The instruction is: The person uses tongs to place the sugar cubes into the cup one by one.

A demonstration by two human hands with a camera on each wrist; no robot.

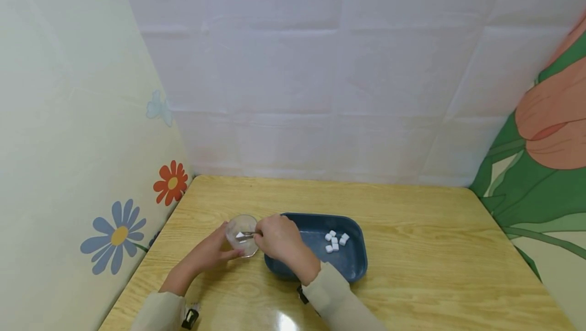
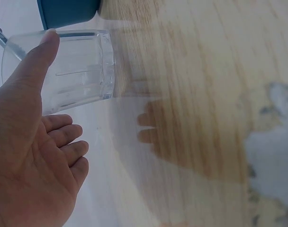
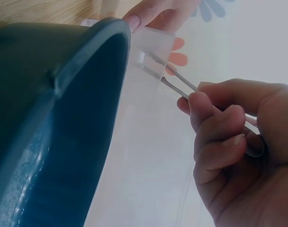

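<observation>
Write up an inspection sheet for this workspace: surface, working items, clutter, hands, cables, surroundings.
Surface: wood-grain table, bright glare patch near the viewer.
Working items: dark blue tray with several white cubes; clear glass beside it; metal tweezers, tips inside the glass with a white cube between them.
Clutter: nothing seen.
Hands: left hand holds the glass; right hand grips the tweezers.
Cables: nothing seen.
Surroundings: creased white sheet behind, left floral panel, right floral panel.
</observation>
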